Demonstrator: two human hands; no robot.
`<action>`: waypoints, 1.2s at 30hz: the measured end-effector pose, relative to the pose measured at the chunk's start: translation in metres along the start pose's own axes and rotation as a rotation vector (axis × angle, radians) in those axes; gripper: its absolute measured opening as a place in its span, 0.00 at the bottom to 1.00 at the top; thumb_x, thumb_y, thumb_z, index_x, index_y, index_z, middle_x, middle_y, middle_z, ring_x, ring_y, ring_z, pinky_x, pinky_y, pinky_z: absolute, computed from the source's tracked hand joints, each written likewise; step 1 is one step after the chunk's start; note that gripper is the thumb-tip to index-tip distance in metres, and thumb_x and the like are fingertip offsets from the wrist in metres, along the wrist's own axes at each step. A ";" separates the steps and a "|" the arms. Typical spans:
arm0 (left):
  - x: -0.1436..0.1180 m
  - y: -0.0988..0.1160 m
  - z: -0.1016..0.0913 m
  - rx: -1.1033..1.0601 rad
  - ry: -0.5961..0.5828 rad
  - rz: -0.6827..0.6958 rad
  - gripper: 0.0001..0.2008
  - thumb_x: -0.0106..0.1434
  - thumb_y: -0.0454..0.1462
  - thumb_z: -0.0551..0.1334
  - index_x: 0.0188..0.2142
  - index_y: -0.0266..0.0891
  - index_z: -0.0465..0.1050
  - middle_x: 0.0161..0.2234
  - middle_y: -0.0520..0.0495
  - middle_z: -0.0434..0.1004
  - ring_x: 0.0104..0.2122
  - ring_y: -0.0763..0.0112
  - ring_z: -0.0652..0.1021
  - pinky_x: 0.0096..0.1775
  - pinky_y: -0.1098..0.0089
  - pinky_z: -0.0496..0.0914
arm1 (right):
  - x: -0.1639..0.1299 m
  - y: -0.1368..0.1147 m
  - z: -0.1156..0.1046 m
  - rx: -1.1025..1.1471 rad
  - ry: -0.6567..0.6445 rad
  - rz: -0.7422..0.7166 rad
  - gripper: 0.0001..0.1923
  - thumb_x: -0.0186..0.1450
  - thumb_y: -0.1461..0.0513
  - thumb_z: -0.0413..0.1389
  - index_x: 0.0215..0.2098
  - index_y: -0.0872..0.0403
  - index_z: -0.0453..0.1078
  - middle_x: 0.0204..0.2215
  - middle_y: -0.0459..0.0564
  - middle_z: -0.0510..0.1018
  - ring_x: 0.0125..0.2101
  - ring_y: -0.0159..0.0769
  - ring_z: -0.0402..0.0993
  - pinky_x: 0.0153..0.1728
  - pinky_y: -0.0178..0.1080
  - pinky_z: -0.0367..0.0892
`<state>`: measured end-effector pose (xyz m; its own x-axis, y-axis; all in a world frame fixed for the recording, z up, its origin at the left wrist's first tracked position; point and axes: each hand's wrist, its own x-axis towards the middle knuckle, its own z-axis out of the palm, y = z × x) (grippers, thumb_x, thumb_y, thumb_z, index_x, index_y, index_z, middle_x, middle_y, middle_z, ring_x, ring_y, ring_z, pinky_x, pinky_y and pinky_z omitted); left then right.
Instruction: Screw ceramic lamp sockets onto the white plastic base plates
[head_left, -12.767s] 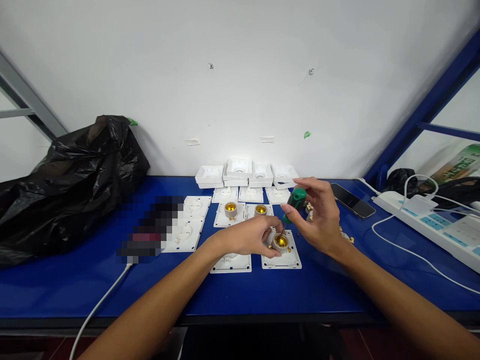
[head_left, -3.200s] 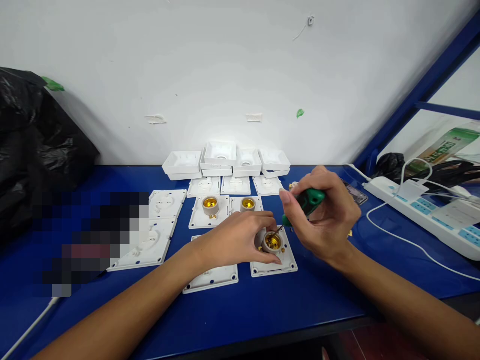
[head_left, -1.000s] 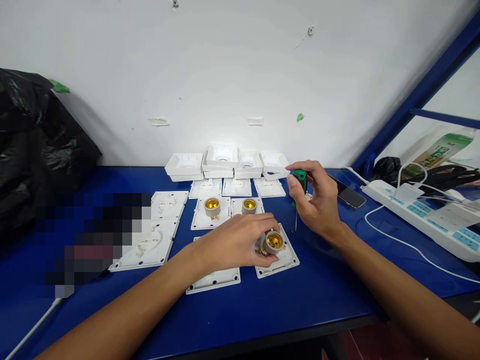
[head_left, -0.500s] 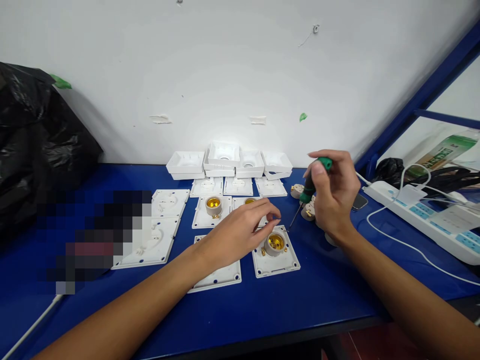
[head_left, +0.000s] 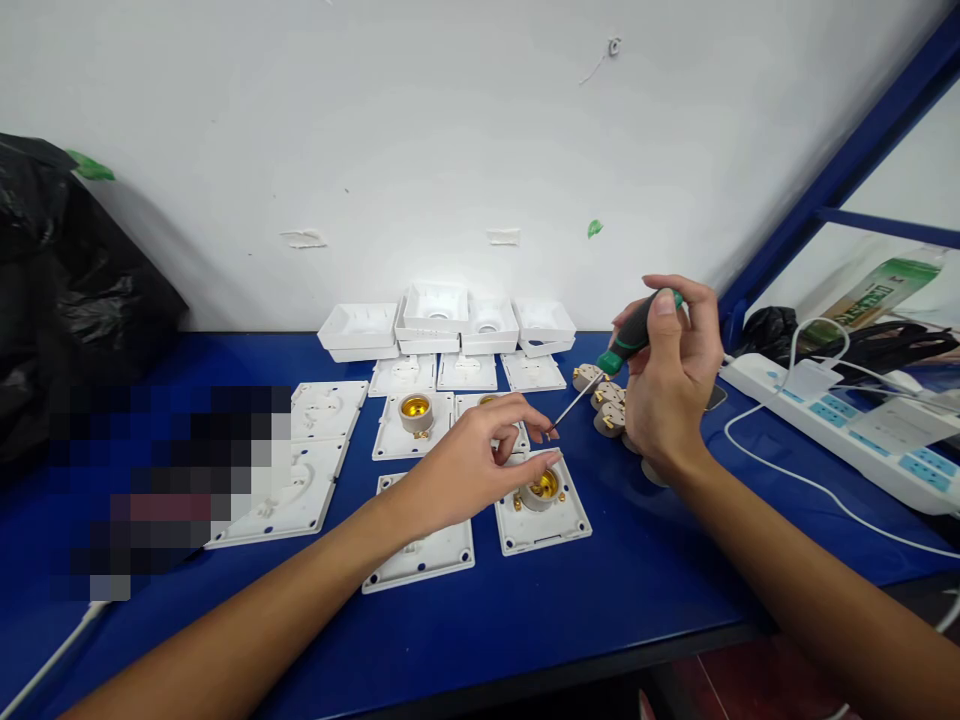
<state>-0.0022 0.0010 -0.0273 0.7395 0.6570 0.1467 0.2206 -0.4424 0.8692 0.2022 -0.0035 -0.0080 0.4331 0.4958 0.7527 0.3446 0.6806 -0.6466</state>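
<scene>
My right hand (head_left: 675, 380) is wrapped round a green-and-black screwdriver (head_left: 628, 335), its thin shaft slanting down to the left. The screwdriver's tip is at the index fingertip of my left hand (head_left: 495, 445). Something small may be at that tip, too small to make out. My left thumb and fingers are apart, over a round lamp socket (head_left: 540, 490) with a brass-coloured inside. That socket sits on a square white plate (head_left: 551, 535) and is partly hidden by the thumb. Beneath my left wrist lies another white plate (head_left: 442, 560), partly covered.
Behind are a plate with a socket (head_left: 416, 412), more flat plates (head_left: 466, 372) and stacked white boxes (head_left: 435, 305). Loose sockets (head_left: 609, 400) lie beside my right hand. A power strip (head_left: 840, 415) with cables is at right, a black bag (head_left: 67, 290) at left.
My left thumb and index finger have moved apart. The screwdriver has tilted flatter, its tip shifting left and up to the left fingertips. The whole view has shifted slightly.
</scene>
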 end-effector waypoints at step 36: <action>0.002 -0.008 0.002 -0.064 0.153 -0.017 0.06 0.63 0.41 0.67 0.35 0.41 0.78 0.21 0.59 0.58 0.21 0.79 0.58 0.25 0.72 0.57 | -0.005 -0.009 0.004 0.035 -0.014 0.006 0.10 0.72 0.53 0.54 0.48 0.48 0.69 0.29 0.43 0.74 0.25 0.29 0.68 0.25 0.34 0.68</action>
<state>-0.0014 0.0051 -0.0347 0.6290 0.7519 0.1975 0.1879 -0.3935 0.8999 0.1934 -0.0101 -0.0057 0.4232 0.5075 0.7506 0.3128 0.6956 -0.6467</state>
